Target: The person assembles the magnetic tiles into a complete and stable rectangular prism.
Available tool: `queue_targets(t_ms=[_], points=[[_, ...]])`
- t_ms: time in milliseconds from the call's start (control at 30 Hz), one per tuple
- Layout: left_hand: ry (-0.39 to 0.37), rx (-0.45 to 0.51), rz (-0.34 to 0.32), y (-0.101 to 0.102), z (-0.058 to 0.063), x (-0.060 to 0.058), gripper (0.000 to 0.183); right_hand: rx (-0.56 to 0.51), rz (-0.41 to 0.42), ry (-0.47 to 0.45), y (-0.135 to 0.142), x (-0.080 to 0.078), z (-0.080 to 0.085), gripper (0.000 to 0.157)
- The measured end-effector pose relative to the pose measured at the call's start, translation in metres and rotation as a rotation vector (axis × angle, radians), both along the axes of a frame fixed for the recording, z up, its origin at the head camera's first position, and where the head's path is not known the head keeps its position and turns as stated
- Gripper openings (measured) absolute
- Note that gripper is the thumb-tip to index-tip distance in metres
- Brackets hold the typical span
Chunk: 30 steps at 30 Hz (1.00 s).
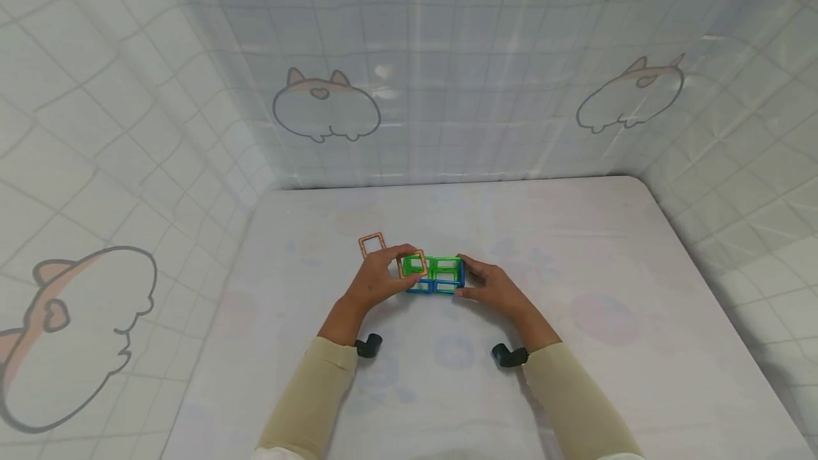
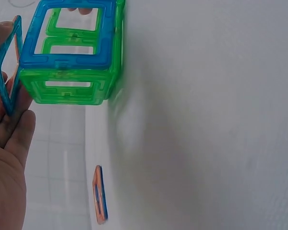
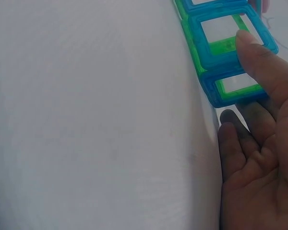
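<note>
A box-like structure of green and blue magnetic tiles [image 1: 433, 287] lies between the two hands on the table. My left hand [image 1: 373, 281] pinches an orange square magnetic tile [image 1: 424, 262] by its edges at the structure's left end. In the left wrist view that held tile [image 2: 18, 43] stands tilted close beside the structure, its edge showing blue and orange. At the other end, my right hand [image 1: 500, 293] grips the structure, with its thumb [image 3: 259, 57] on a blue tile [image 3: 201, 36] and some fingers behind, partly hidden.
Another orange square tile [image 1: 371, 236] lies on the table just beyond my left hand. The pale, patterned tabletop [image 1: 434, 403] extends around the hands. A white grid-patterned curtain [image 1: 473, 105] with animal drawings hangs behind the table and along both sides.
</note>
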<state>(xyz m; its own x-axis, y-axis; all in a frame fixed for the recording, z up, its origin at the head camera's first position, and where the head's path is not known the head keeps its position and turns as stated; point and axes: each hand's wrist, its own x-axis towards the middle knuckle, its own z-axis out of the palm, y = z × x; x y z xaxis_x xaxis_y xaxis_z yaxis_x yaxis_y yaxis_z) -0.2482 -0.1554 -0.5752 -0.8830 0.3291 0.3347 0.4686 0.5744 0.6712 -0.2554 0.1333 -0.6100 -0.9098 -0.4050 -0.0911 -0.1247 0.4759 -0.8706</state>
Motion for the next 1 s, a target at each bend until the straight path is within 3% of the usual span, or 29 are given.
queue_targets(t_ms=[400,700,1000], points=[[0.066,-0.074,-0.031,0.0024,-0.0062,-0.0037,0.049,0.021,0.004,0.014,0.0005,0.0001,-0.002,0.084],[0.142,-0.096,-0.12,0.0012,-0.0035,-0.0065,0.048,0.008,-0.001,0.004,0.0012,0.0,-0.0036,0.084],[0.151,-0.135,-0.185,0.0011,0.0011,-0.0088,0.05,0.028,0.003,0.023,0.0018,0.0022,-0.0002,0.086]])
